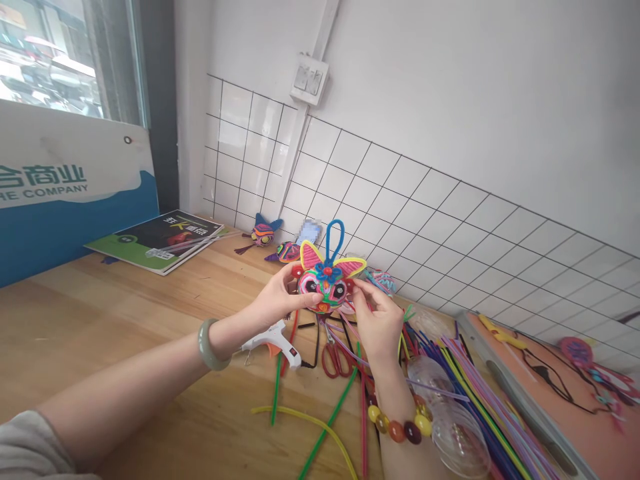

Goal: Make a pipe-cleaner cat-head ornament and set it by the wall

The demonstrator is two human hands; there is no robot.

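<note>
A colourful pipe-cleaner animal head point(327, 283) is held up above the table, with pink ears edged in yellow, black eyes, a blue flower and a blue hanging loop on top. My left hand point(285, 290) grips its left side, the thumb lying across the front below one eye. On the other side, my right hand point(379, 320) pinches its edge near a red part between thumb and fingers. Beneath them lie a white glue gun point(275, 341), red-handled scissors point(336, 359) and loose pipe cleaners, including a green one point(330, 420) and a yellow one point(320, 421).
Bundled pipe cleaners point(480, 400) and clear plastic half-spheres point(460, 437) lie at the right, beside an orange board point(560, 400). A finished blue-eared head point(263, 231) sits by the wire grid point(380, 193). A booklet point(160, 240) lies at the back left.
</note>
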